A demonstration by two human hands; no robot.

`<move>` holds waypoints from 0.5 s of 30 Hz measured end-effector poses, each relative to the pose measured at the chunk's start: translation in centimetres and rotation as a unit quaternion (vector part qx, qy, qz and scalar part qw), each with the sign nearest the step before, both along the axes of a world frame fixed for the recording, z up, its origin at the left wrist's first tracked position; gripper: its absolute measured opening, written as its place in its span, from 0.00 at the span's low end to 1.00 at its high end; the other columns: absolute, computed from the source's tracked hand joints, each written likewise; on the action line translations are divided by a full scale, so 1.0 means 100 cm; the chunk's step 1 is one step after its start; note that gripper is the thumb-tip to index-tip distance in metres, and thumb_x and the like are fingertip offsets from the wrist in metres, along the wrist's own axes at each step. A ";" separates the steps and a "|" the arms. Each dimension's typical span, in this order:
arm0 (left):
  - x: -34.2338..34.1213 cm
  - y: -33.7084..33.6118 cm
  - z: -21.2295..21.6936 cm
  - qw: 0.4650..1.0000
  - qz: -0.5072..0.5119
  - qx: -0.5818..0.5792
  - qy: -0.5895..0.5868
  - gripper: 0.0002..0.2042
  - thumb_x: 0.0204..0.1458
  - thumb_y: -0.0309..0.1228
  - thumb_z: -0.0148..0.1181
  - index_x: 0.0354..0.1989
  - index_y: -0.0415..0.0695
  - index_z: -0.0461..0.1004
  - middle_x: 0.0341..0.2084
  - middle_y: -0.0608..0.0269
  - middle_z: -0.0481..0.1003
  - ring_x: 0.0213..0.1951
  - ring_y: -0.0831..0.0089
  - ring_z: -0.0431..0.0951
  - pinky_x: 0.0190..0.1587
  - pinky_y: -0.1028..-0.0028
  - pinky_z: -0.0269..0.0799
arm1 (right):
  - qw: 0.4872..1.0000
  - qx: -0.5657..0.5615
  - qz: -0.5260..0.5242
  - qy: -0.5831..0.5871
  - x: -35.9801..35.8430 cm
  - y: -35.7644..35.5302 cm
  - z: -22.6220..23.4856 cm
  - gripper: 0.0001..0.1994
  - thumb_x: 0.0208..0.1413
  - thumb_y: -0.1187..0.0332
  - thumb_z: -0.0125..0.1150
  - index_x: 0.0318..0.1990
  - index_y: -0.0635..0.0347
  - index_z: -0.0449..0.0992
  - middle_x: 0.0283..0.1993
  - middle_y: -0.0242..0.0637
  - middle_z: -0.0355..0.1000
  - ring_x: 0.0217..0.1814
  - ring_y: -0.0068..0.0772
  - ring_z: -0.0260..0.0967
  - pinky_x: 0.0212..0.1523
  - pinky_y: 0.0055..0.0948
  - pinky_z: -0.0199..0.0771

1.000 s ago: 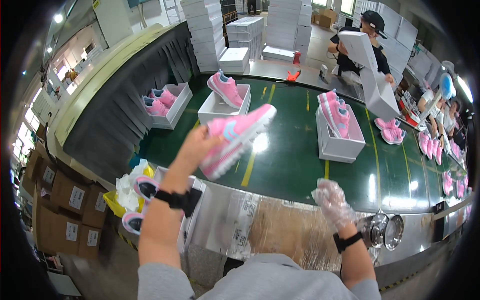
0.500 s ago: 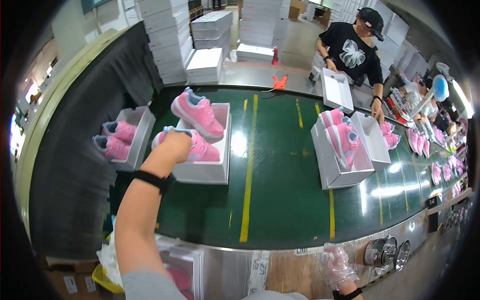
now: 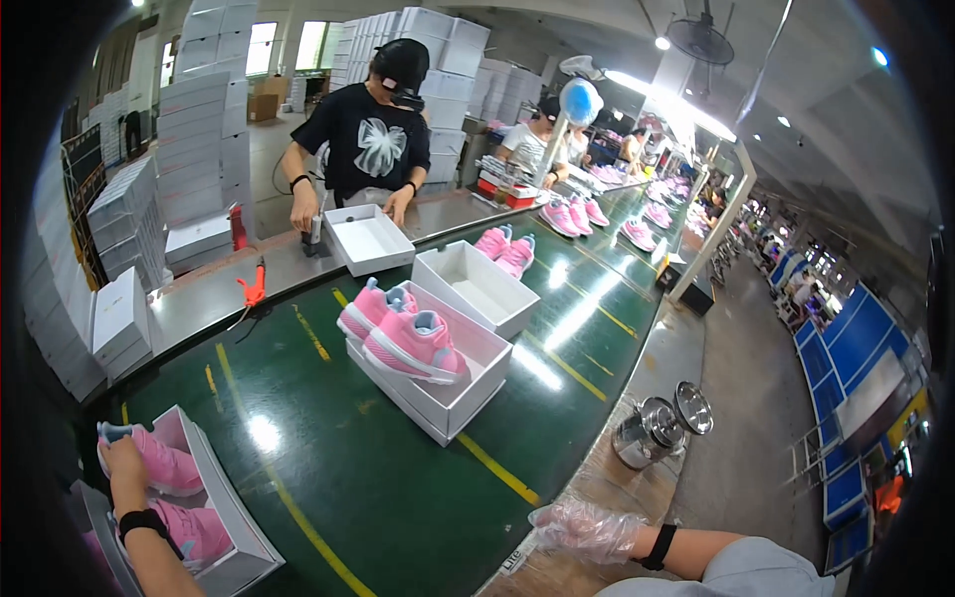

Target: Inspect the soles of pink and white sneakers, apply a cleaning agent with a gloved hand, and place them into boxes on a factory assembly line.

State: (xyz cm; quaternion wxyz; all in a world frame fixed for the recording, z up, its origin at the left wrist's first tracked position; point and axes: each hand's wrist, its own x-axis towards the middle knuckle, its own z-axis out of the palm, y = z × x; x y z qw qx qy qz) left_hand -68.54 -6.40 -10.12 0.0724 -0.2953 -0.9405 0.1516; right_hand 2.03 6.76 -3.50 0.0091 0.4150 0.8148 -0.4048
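At the lower left, my left hand (image 3: 121, 463) grips the heel end of a pink sneaker (image 3: 164, 466), which rests tilted in a white shoebox (image 3: 261, 559). Its pair, another pink sneaker (image 3: 202, 529), sits nearer in the same box, partly behind my wrist. My right hand (image 3: 587, 529), under crinkled clear plastic, is low over the bench's brown edge; the plastic blurs its fingers, and I cannot make out anything held. Mid-belt, a second open shoebox (image 3: 438, 423) carries two pink sneakers (image 3: 418, 343) at its far left end.
A bare white box (image 3: 487, 298) adjoins the middle one. Across the green belt (image 3: 398, 497), a co-worker (image 3: 368, 149) touches a white lid (image 3: 370, 239). An orange-handled tool (image 3: 255, 287) lies on the metal ledge. A steel canister (image 3: 647, 433) stands on the near bench.
My view has swung right, so the boxes appear further left. My left hand has gone from the nearer sneaker to the farther one. The co-worker's lid now lies on the ledge.
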 end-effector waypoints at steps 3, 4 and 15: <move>-0.011 -0.011 -0.023 0.986 -0.029 -0.027 0.162 0.07 0.47 0.28 0.53 0.33 0.44 0.76 0.34 0.50 0.78 0.44 0.59 0.76 0.60 0.61 0.53 | 1.000 -0.016 -0.004 -0.001 0.001 -0.002 0.001 0.17 0.58 0.63 0.49 0.49 0.65 0.71 0.46 0.49 0.71 0.51 0.43 0.69 0.53 0.35 0.68; 0.005 0.004 -0.012 0.997 -0.010 -0.050 0.055 0.10 0.51 0.26 0.45 0.30 0.43 0.76 0.33 0.51 0.77 0.42 0.60 0.77 0.62 0.60 0.50 | 1.000 0.008 -0.012 -0.004 0.001 -0.001 0.000 0.17 0.58 0.63 0.49 0.49 0.64 0.71 0.46 0.49 0.71 0.50 0.44 0.69 0.52 0.35 0.68; 0.118 -0.010 0.147 0.947 -0.152 0.185 0.213 0.09 0.50 0.23 0.49 0.39 0.35 0.67 0.28 0.46 0.73 0.42 0.48 0.71 0.64 0.63 0.51 | 0.961 -0.168 -0.118 0.186 0.043 -0.013 0.014 0.17 0.61 0.71 0.47 0.57 0.59 0.61 0.49 0.39 0.67 0.52 0.31 0.65 0.53 0.30 0.66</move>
